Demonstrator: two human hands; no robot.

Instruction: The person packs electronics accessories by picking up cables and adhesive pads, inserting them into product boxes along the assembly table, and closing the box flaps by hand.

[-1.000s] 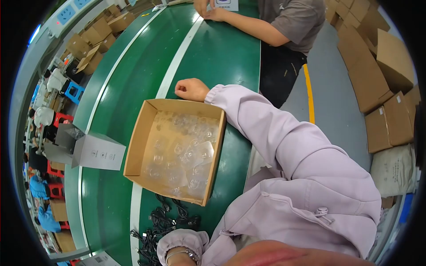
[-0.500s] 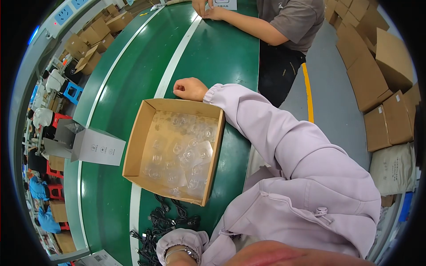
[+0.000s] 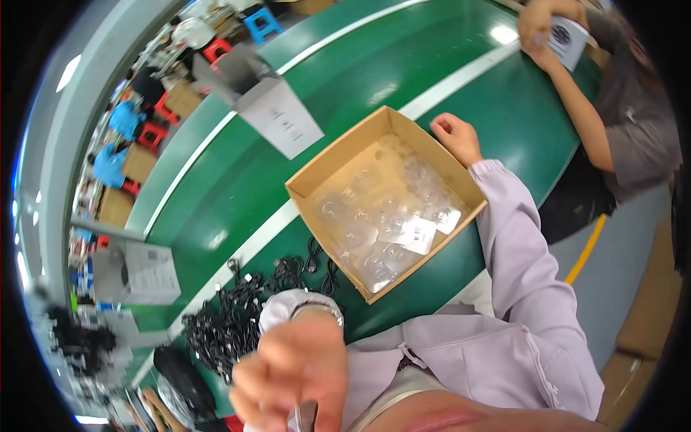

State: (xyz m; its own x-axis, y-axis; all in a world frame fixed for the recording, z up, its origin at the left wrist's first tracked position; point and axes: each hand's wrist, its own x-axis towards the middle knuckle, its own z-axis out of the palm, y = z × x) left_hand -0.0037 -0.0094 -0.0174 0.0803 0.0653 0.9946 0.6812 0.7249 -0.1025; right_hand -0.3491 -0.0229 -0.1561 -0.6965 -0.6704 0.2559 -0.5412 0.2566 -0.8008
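Observation:
My right hand (image 3: 458, 140) is curled in a loose fist just beyond the corner of a shallow cardboard box (image 3: 333, 155), its forearm alongside the box wall. Thin clear plastic pieces (image 3: 414, 234), several with round raised shapes, lie loose on the box floor. Close to the camera at the bottom, my left hand (image 3: 306, 363) is raised and slightly blurred. Its fingers are bent towards the thumb, with a pale sliver between them that I cannot make out. Behind this hand is a heap of black cables (image 3: 223, 317) with plugs, beside the box on the green table.
A white printed carton (image 3: 284, 119) stands open beyond the box, and another white carton (image 3: 155, 273) is at the left. A co-worker's hands (image 3: 536, 29) are by a small white box (image 3: 566, 43) at the upper right. A black pouch (image 3: 183, 374) lies lower left.
The view has turned and shifted left, so the box appears farther right and more cables show. My left hand has come up into view. The right hand stays curled by the box.

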